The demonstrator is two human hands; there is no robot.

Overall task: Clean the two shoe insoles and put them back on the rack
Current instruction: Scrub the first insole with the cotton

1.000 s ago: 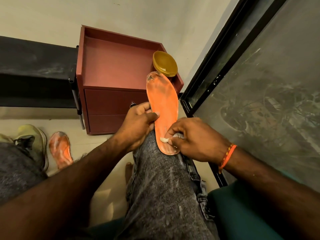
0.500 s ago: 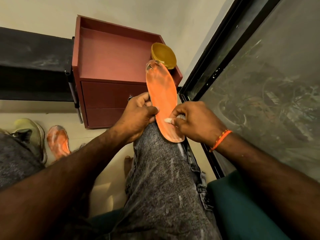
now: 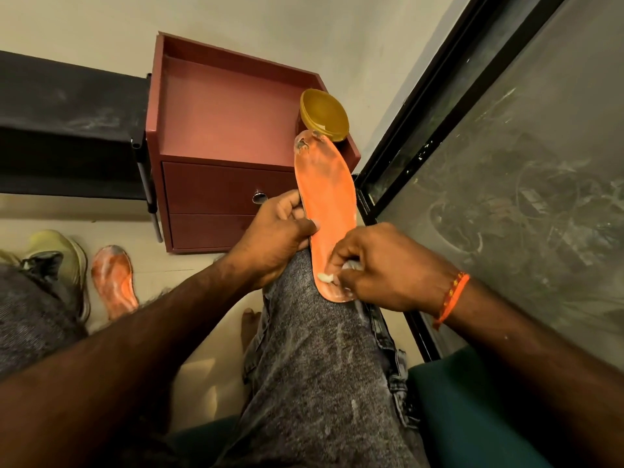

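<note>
The orange insole lies propped on your knee, your left hand gripping its edge while your right hand pinches a white wad at its heel, mid-scrub; next, probably work toeward, since the second insole waits on the floor.

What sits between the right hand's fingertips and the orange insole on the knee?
In the head view, a small white wad, pinched by the right hand, presses on the orange insole.
</note>
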